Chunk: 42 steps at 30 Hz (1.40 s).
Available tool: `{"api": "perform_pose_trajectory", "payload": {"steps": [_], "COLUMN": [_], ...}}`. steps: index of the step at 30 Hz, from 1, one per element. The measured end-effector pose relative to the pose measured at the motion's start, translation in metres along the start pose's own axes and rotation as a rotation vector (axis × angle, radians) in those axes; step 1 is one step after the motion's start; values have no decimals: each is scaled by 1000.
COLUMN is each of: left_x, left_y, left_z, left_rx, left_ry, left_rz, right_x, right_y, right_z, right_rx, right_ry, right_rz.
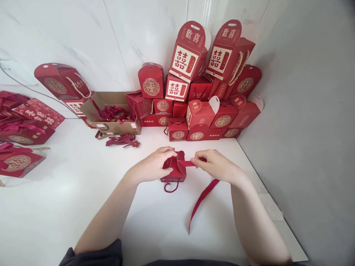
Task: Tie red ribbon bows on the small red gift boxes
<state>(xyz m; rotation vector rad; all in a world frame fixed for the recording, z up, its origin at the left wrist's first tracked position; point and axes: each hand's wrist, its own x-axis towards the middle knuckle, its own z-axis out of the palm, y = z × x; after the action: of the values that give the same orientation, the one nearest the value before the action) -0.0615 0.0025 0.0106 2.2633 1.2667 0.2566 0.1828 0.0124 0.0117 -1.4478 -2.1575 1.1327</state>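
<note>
A small red paper gift box (172, 173) stands on the white table (69, 214) between my hands, with a dark red cord handle (169, 188) hanging at its front. My left hand (152, 166) grips the top of the box from the left. My right hand (213, 166) pinches a red satin ribbon (203, 197) at the box's top. One length of the ribbon crosses to the box, and a long tail falls to the table in front of me. The ribbon's path inside my fingers is hidden.
Stacked red gift boxes and bags (196, 88) with gold prints rise against the back wall. A cardboard box (116, 128) holds red ribbons, and loose red pieces (122, 140) lie next to it. More red bags (20, 162) lie at the left. A grey wall (299, 111) stands beyond the table's right edge.
</note>
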Motion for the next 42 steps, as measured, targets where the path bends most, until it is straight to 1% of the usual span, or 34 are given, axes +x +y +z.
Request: {"api": "perform_pose_trajectory", "payload": {"steps": [8,12,17,23,28,32,35,38,40,42], "left_x": [3,4,4,5,6,9,11,10,8,5], "left_y": [2,3,4,5,6,4,3,3,4,5], "left_z": [1,1,1,0,1,4,5,3,-1,-7], "left_rx": [-4,-25,-49,-29,-21,-35,-62,-94,-107,-119], "left_ry": [16,31,72,51,51,80,116,141,166,204], "left_rz": [-34,-26,-7,-21,-15,-10,5,-9,-33,-67], "right_x": [-3,-2,0,-1,5,13,15,15,15,17], "right_y": [-2,-5,-6,-2,-1,1,1,2,3,3], "right_z": [-11,-10,-8,-9,-3,4,7,8,8,8], "right_rx": [-10,39,36,29,59,101,101,74,62,69], "right_ry": [11,3,-6,-8,-23,-8,-44,-73,-23,62], "right_rz": [17,0,-5,3,-24,-51,-62,-73,-80,-112]}}
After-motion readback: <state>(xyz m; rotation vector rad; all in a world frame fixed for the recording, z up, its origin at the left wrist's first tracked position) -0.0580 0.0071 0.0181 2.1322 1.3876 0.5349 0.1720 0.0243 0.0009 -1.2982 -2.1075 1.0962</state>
